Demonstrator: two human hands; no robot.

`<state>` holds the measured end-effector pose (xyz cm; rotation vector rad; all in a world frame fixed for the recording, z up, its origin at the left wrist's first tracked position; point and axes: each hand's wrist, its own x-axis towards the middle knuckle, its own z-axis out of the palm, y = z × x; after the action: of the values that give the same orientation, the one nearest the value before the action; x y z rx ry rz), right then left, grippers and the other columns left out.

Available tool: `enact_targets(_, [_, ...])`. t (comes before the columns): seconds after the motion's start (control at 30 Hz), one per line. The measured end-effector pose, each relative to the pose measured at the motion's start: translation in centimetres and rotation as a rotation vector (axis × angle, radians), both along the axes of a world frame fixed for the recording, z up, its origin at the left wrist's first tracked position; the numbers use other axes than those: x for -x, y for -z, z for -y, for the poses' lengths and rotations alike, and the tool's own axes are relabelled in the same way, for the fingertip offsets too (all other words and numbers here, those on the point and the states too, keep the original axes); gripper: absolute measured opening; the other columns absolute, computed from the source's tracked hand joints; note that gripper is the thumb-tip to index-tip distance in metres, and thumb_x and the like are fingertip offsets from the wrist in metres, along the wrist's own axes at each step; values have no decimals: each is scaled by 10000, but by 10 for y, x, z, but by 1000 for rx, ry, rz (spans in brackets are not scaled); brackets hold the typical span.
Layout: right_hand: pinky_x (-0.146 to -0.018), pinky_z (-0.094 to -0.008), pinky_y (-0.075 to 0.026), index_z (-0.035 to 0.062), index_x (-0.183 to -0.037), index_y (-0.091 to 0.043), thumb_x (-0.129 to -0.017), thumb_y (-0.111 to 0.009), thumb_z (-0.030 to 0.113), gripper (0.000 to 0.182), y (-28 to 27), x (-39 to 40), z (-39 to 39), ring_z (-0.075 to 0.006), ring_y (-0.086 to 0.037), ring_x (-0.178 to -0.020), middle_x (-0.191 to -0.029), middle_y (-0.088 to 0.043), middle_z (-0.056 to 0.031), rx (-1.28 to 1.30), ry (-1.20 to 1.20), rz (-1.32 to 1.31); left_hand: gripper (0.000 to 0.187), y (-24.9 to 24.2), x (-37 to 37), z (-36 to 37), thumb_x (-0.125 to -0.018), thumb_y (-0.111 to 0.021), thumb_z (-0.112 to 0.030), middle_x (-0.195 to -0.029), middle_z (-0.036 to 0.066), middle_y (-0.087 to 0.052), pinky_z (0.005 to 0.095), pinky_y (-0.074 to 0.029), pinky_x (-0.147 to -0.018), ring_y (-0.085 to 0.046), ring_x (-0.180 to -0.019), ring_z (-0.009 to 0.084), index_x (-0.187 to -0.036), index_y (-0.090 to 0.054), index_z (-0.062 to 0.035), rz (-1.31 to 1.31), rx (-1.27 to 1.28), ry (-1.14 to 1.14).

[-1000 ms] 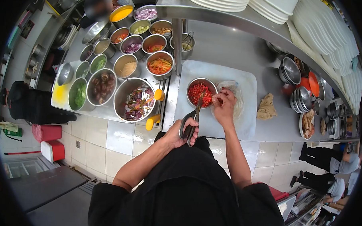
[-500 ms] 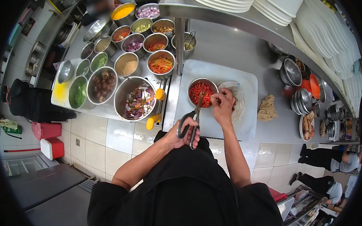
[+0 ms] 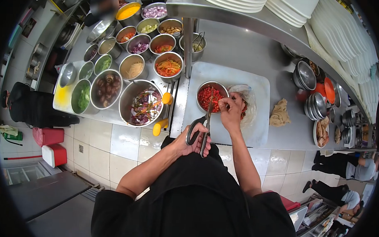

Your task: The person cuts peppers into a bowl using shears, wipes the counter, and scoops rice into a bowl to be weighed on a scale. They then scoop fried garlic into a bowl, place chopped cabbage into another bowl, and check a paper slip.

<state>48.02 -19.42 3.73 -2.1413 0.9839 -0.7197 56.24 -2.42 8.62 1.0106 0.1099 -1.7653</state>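
Note:
My left hand (image 3: 193, 143) is wrapped round the handles of a pair of scissors (image 3: 193, 132). Their blades point away from me, tips over a steel bowl (image 3: 198, 103) of chopped red chilies (image 3: 209, 94). At the bowl's right rim my right hand (image 3: 230, 112) is closed in a pinch, its fingertips beside the blades. A bit of red chili seems to show at the fingertips, mostly hidden by them. Behind that hand lies a clear plastic bag (image 3: 251, 114) with more red chilies in it. Bowl and bag rest on a white cutting board (image 3: 226, 134).
Left of the board stand several steel pots of cut vegetables, including a large pot (image 3: 122, 110) with yellow-handled tongs (image 3: 161, 126). A crumpled beige cloth (image 3: 280, 113) lies right of the board, with stacked steel bowls (image 3: 315, 107) beyond. A shelf (image 3: 243, 16) carries plates overhead. Other people are nearby.
My right hand has shifted slightly down and left, uncovering more chilies in the bag. The scissors stay over the bowl, almost unmoved.

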Motion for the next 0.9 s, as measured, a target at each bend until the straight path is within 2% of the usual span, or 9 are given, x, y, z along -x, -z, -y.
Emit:
enact_targets(0.07, [-992,-421,-294,100,-857,-681,-783,-676,113,76,0,-2,-1,-320,-371,-1161,-1245,-473,-121,14,-12,2,450,1,0,2,-770,-571,-434,-705,142,-609,402,-530,-599,-616,-585,273,-846,-579,9,-3,17,50])
enact_targets(0.2, [-988,-426,-300,97,-854,-681,-777,-676,108,78,5,-4,-2,-329,-377,-1155,-1247,-474,-133,40,-4,2,379,4,5,4,-772,-632,-349,-708,141,-608,364,-526,-535,-606,-547,249,-841,-575,19,98,-7,-34])
enact_targets(0.27, [-987,-426,-301,97,-852,-681,-778,-677,110,75,6,-3,-1,-331,-378,-1153,-1246,-475,-134,33,7,2,348,0,5,1,-784,-632,-317,-704,138,-606,345,-522,-509,-597,-527,238,-840,-573,22,189,-21,-61])
enact_targets(0.43, [-985,-430,-302,97,-854,-679,-784,-678,122,75,5,-5,-4,-336,-379,-1151,-1243,-478,-138,19,23,9,412,-4,2,1,-770,-627,-382,-708,140,-606,363,-531,-558,-621,-583,253,-846,-574,19,-14,-11,10])
enact_targets(0.63, [-976,-432,-307,97,-864,-677,-789,-682,144,88,7,-6,-5,-336,-386,-1137,-1245,-476,-136,51,18,13,461,3,2,5,-761,-593,-440,-729,142,-610,382,-526,-626,-622,-625,267,-861,-578,10,120,-23,66])
enact_targets(0.7, [-962,-462,-318,83,-833,-668,-767,-678,110,72,5,-7,-5,-371,-383,-1139,-1236,-478,-163,40,20,38,455,1,0,4,-763,-592,-435,-727,140,-610,380,-526,-628,-622,-626,266,-861,-578,8,80,-19,64])
enact_targets(0.8, [-974,-431,-305,92,-857,-676,-784,-682,138,87,3,-7,-5,-338,-390,-1134,-1225,-490,-140,41,7,34,439,1,-1,4,-767,-593,-422,-725,135,-611,376,-526,-632,-623,-629,261,-862,-580,7,29,-12,66])
enact_targets(0.9, [-976,-432,-304,87,-855,-675,-780,-682,133,88,2,-9,-7,-340,-391,-1134,-1217,-496,-138,54,5,29,435,0,0,5,-769,-594,-416,-719,133,-610,376,-526,-627,-623,-624,257,-864,-583,9,48,-14,63])
